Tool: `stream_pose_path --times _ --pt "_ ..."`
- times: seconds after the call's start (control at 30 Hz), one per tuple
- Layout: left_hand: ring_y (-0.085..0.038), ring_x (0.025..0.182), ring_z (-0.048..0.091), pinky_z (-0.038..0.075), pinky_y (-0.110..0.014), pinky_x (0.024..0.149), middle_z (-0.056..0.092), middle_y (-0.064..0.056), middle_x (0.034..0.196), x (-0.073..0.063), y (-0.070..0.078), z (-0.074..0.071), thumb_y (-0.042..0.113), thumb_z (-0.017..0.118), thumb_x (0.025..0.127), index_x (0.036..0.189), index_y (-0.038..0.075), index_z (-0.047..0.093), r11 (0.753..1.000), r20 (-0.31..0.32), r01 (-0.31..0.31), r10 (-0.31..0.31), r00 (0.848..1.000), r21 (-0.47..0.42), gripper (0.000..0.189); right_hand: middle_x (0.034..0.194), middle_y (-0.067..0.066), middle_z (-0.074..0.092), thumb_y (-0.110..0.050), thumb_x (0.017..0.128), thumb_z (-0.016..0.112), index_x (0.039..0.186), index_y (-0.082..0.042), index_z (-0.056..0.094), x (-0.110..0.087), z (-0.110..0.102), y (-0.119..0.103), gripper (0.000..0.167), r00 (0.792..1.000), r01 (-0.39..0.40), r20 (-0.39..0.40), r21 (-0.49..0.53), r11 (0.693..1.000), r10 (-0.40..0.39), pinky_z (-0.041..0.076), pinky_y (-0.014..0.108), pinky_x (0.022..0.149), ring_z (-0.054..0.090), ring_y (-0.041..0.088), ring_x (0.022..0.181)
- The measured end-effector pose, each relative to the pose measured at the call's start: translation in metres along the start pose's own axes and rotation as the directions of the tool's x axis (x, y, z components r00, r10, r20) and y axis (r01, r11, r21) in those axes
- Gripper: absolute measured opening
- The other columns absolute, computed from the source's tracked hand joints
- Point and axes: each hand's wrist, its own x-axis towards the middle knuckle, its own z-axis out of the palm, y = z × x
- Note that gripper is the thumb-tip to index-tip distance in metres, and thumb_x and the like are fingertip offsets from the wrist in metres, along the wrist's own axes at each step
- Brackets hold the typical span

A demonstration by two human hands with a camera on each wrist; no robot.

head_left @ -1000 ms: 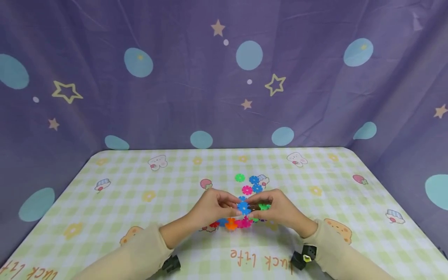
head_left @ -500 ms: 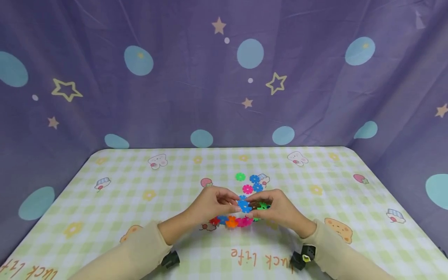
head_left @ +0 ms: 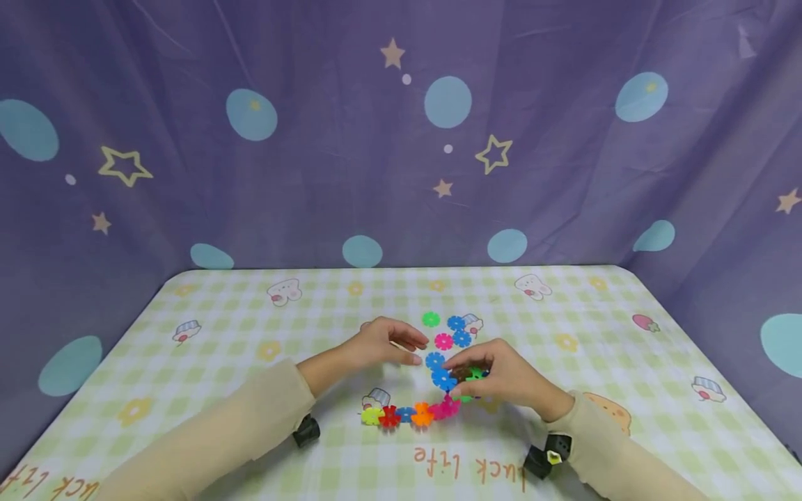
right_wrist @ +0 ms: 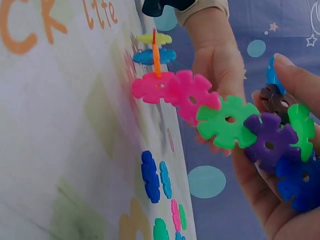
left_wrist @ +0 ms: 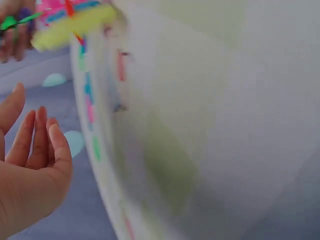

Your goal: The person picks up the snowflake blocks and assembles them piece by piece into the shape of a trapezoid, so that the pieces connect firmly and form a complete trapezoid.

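In the head view, the right hand (head_left: 501, 372) pinches a chain of interlocking flower-shaped discs (head_left: 422, 415) above the checked tablecloth (head_left: 282, 452); its lower run reaches leftward to a yellow-green end; the left hand (head_left: 382, 342) is apart from it, fingers loosely bent around nothing; beyond the hands lie a green disc (head_left: 431, 319), a pink disc (head_left: 443, 341) and two blue discs (head_left: 461, 338); in the left wrist view, the left palm is bare, the chain's blurred yellow disc (left_wrist: 75, 26) above; in the right wrist view, right fingers hold the chain near a brown disc (right_wrist: 276, 104), beside a purple disc (right_wrist: 270, 142).
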Motion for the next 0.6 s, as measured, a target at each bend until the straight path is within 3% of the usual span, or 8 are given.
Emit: stream_pose_path --times 0.13,0.3,0.43,0.6 --pt "-0.02 0.101 0.062 0.052 -0.029 0.085 0.068 -0.011 0.112 0.011 -0.008 0.007 0.007 0.072 0.082 0.112 0.0 0.067 0.996 0.035 0.079 -0.077 0.996 -0.048 0.031 0.093 0.015 0.071 -0.006 0.08 0.074 0.105 0.005 0.069 0.0 -0.001 0.001 0.028 0.999 0.03 0.02 0.015 0.999 -0.03 0.056 0.033 0.073 0.068 0.013 0.082" --pt "-0.018 0.097 0.064 0.051 -0.029 0.087 0.068 -0.01 0.11 0.019 -0.015 0.012 0.003 0.075 0.078 0.11 0.0 0.068 0.987 -0.008 0.123 -0.125 0.992 -0.1 0.032 0.094 0.014 0.071 -0.006 0.08 0.074 0.105 0.005 0.069 0.001 0.0 0.001 0.028 0.999 0.038 0.029 0.02 0.999 -0.039 0.056 0.032 0.073 0.068 0.013 0.082" --pt "-0.017 0.097 0.064 0.052 -0.026 0.086 0.069 -0.01 0.109 0.023 -0.02 0.015 0.002 0.076 0.076 0.109 0.001 0.069 0.997 -0.02 0.065 -0.066 0.998 -0.03 0.033 0.094 0.014 0.072 -0.007 0.08 0.075 0.105 0.004 0.069 0.0 0.001 0.001 0.028 0.999 0.026 0.035 0.024 0.999 -0.027 0.056 0.03 0.064 0.068 0.012 0.082" --pt "-0.014 0.094 0.061 0.05 -0.024 0.086 0.069 -0.005 0.108 0.026 -0.022 0.019 0.003 0.077 0.076 0.11 0.004 0.07 0.994 0.001 -0.016 0.016 1.0 0.11 0.035 0.094 0.016 0.071 -0.006 0.08 0.075 0.105 0.005 0.069 -0.001 0.003 0.0 0.028 0.998 0.042 0.049 0.037 0.998 -0.043 0.056 0.03 0.062 0.068 0.011 0.083"
